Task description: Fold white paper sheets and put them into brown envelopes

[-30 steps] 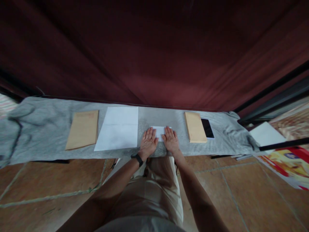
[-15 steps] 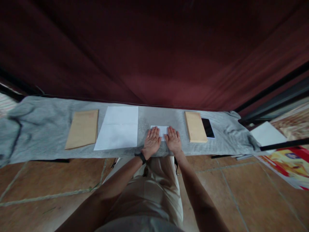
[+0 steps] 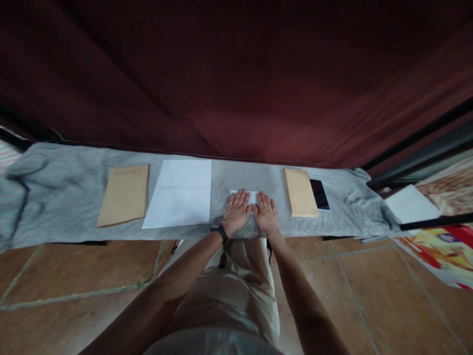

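A long table draped in a wrinkled grey cloth (image 3: pixel 55 197) runs across the view in front of a dark red curtain (image 3: pixel 236 74). Toward the left lies a flat tan paper envelope stack (image 3: pixel 124 202), and just beside it a large white sheet of paper (image 3: pixel 180 200) with a faint crease across its middle. At the centre, the person's left hand (image 3: pixel 236 213) — a black wristband (image 3: pixel 219 231) at the wrist — and right hand (image 3: pixel 266 214) lie palm-down, side by side, fingers spread flat and gripping nothing; both press on a small folded white paper (image 3: pixel 252 195), of which only the far edge shows beyond the fingertips. To the right, well apart from the hands, sits a second tan paper envelope stack (image 3: pixel 300 192), with a black rectangular smartphone (image 3: pixel 320 194) touching its right edge. Beyond the table's right end — a white sheet (image 3: pixel 412 204) resting by a dark metal frame (image 3: pixel 436 221), above a brightly printed poster (image 3: pixel 443 249) on the terracotta tile floor (image 3: pixel 369 296).
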A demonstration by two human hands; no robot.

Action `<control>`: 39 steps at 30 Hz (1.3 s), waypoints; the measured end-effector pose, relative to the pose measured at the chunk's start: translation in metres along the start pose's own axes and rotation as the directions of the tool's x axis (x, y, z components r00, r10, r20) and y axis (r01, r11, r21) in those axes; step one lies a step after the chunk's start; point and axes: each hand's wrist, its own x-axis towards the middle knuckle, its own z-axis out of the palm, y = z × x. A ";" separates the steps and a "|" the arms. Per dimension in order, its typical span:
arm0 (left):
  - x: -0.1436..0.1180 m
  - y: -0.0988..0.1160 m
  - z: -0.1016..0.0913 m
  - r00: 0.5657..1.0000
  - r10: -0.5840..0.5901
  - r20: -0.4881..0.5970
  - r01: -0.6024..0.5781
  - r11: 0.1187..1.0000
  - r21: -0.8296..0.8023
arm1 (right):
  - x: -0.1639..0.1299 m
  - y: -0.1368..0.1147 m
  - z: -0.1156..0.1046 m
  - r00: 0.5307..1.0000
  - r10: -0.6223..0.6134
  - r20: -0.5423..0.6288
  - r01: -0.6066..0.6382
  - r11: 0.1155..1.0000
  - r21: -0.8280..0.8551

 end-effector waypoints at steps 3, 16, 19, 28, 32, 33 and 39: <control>-0.003 -0.002 -0.003 1.000 0.001 0.000 -0.001 1.000 0.005 | 0.000 -0.001 -0.002 1.000 -0.002 -0.002 0.002 1.000 0.003; -0.021 -0.013 -0.016 1.000 0.007 0.004 -0.008 0.999 0.035 | 0.000 0.000 -0.001 1.000 0.006 -0.005 -0.006 1.000 -0.010; -0.023 -0.015 -0.018 0.999 0.036 0.010 -0.036 0.999 0.032 | -0.001 -0.001 -0.001 1.000 0.009 0.005 -0.009 1.000 -0.019; -0.021 -0.015 -0.019 0.996 0.062 0.065 -0.068 0.994 0.086 | 0.005 -0.007 -0.006 0.999 0.038 -0.019 -0.037 0.997 0.069; -0.020 -0.017 -0.016 0.995 0.085 0.044 -0.089 0.992 0.085 | 0.013 -0.022 -0.006 0.999 -0.048 -0.018 0.050 0.987 0.153; -0.020 -0.018 -0.014 0.995 0.093 0.037 -0.096 0.992 0.084 | 0.015 -0.026 -0.005 0.997 -0.074 -0.011 0.074 0.983 0.170; -0.019 -0.020 -0.009 0.994 0.101 0.040 -0.102 0.995 0.020 | 0.015 -0.039 0.002 0.990 -0.126 0.057 0.114 0.978 0.174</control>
